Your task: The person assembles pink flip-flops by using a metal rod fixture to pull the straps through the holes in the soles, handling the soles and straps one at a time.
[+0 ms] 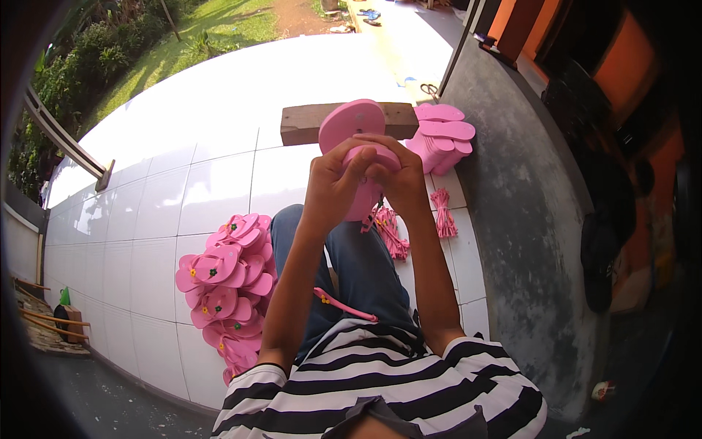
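Observation:
Both my hands grip a pink flip-flop sole (352, 121) in front of my knees. The sole is bent, with its far end standing up before a wooden block (301, 125) and its near part hanging below my fingers. My left hand (330, 181) closes around its left side, and my right hand (406, 180) around its right. The thumbs meet near the middle; what lies under the fingers is hidden. A single pink strap (345, 306) with a yellow flower rests on my lap.
Finished pink flip-flops (219, 274) with small flowers are heaped at my left. Plain pink soles (442, 143) are stacked right of the block, with scissors (430, 90) beyond. Bundles of pink straps (393, 235) and another strap bundle (444, 214) lie on the white tiles by my right arm.

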Demonstrator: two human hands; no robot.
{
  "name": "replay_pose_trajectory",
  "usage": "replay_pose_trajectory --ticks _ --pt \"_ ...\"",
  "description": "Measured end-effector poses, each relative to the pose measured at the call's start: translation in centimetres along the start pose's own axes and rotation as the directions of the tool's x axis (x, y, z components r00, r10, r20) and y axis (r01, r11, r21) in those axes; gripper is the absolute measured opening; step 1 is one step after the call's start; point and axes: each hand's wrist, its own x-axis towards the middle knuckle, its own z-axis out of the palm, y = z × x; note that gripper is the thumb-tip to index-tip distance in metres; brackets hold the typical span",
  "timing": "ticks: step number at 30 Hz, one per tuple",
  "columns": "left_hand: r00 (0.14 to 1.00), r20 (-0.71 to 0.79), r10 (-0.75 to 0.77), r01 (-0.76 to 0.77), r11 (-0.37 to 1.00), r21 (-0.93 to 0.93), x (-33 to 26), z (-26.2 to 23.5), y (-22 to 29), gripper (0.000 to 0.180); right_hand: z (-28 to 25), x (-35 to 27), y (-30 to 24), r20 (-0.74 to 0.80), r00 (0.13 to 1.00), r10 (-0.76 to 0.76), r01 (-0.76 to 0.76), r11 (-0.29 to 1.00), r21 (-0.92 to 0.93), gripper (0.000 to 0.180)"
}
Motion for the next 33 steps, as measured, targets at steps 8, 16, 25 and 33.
replay_pose_trajectory --ticks 8,16,25,33 --pt "0.988 -0.068 -0.138 0.133 0.989 -0.064 -1.8 0.9 1.9 0.021 0.9 -1.7 -1.2 -0.081 0.994 0.069 -0.079 0.988 -0.133 0.047" --pt "0.988 0.154 0.031 -0.055 0.987 0.152 -0.7 0.1 1.6 0.024 -1.8 -2.0 1.1 0.053 0.996 0.070 -0.067 0.995 -0.068 0.047" --pt "0.995 0.094 -0.042 0.031 0.993 0.110 -7.8 1.3 3.7 0.018 -0.2 -5.5 -3.1 0.043 0.998 -0.041 0.052 0.957 -0.286 0.042" --pt "0.902 0.250 -0.350 0.256 0.904 0.343 -10.7 0.7 5.2 0.023 1.0 -13.6 -5.9 -0.310 0.949 0.051 -0.196 0.868 -0.456 0.035"
